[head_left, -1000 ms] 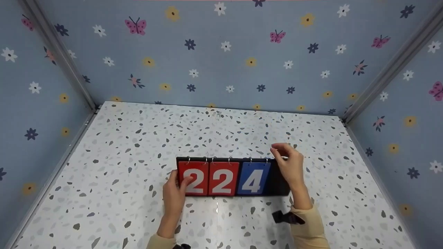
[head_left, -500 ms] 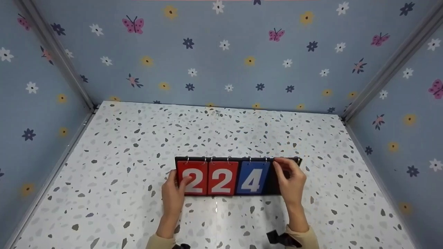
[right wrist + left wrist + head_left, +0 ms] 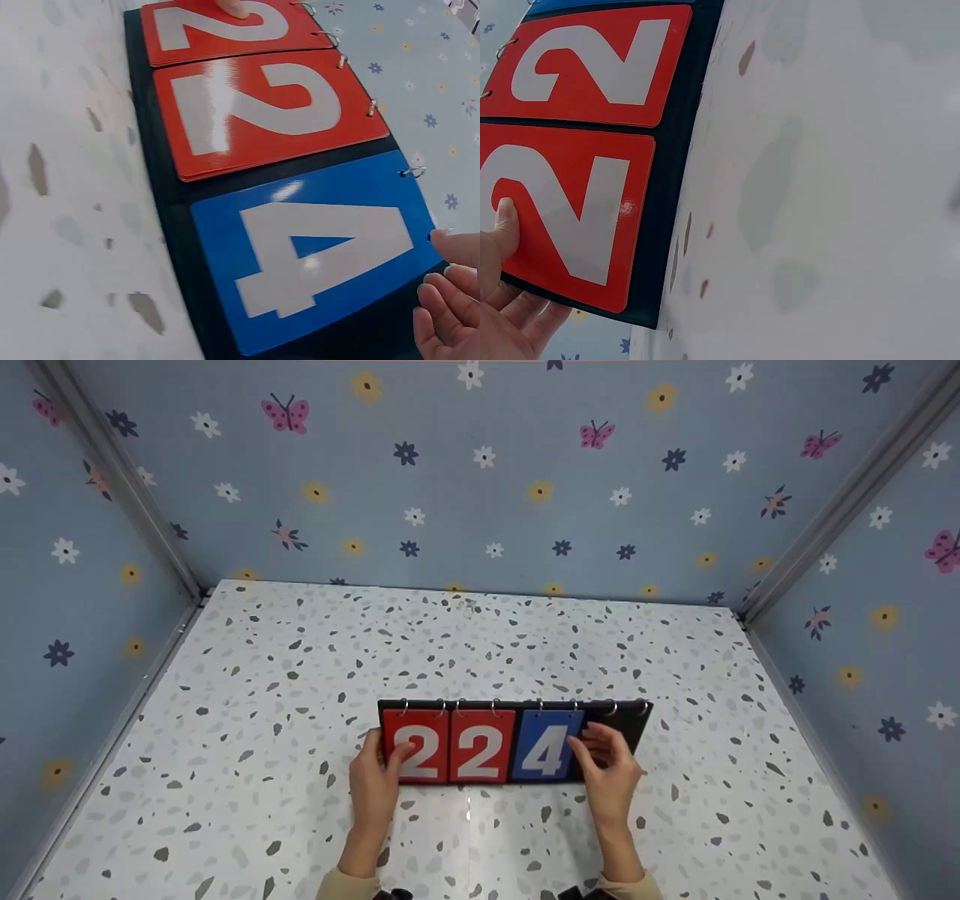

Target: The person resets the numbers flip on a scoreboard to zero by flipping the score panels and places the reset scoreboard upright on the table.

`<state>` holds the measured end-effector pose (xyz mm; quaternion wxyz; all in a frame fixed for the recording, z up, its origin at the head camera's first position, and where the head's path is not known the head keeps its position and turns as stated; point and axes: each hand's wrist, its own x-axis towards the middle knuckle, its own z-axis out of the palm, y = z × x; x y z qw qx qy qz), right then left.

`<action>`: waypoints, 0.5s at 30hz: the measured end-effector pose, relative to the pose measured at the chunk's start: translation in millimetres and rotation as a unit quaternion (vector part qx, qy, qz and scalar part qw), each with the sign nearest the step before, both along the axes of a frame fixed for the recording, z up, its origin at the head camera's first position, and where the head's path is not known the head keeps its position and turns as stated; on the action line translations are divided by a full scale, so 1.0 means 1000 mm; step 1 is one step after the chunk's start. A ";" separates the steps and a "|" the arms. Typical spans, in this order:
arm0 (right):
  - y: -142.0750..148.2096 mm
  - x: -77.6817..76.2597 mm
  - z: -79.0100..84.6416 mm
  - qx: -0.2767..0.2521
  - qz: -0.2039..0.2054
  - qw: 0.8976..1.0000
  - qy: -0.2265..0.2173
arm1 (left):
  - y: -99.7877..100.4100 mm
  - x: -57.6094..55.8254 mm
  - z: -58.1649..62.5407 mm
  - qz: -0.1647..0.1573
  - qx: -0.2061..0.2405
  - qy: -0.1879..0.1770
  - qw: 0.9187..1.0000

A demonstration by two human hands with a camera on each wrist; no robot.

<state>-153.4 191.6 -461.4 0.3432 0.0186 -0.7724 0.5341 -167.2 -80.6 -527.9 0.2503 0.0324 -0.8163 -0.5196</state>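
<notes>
A black flip scoreboard [image 3: 615, 727] stands tilted back on the speckled surface. It shows a red card with a white 2 [image 3: 415, 720], a second red card with a 2 [image 3: 482, 746] and a blue card with a 4 [image 3: 547, 746]. The rightmost section is bare black under two rings. My left hand [image 3: 375, 780] grips the board's left end, thumb on the first red card and fingers behind. My right hand [image 3: 611, 776] is at the blue card's right edge, thumb and fingertips apart. In the right wrist view, its thumb [image 3: 454, 247] overlaps the card's corner; contact is unclear.
The white speckled tabletop [image 3: 300, 675] extends around the scoreboard. Blue flower-and-butterfly panels [image 3: 480, 472] enclose the back and both sides, joined by grey corner posts [image 3: 840, 502].
My right hand has come down and left from the scoreboard's upper right to the blue card's right edge, uncovering the right-hand rings. My left hand keeps its grip.
</notes>
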 end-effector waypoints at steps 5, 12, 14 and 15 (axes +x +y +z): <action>0.000 -0.003 -0.022 0.019 -0.025 0.999 -0.008 | 0.001 0.000 0.000 -0.002 -0.001 -0.002 1.000; 0.006 -0.012 -0.057 0.019 -0.042 0.999 -0.015 | 0.001 0.001 -0.001 -0.002 0.004 0.004 1.000; 0.006 -0.013 -0.060 0.013 -0.044 0.999 -0.017 | 0.000 0.000 -0.001 -0.004 0.005 0.005 1.000; 0.006 -0.013 -0.061 0.011 -0.046 0.999 -0.016 | 0.000 0.001 -0.001 -0.005 0.005 0.006 1.000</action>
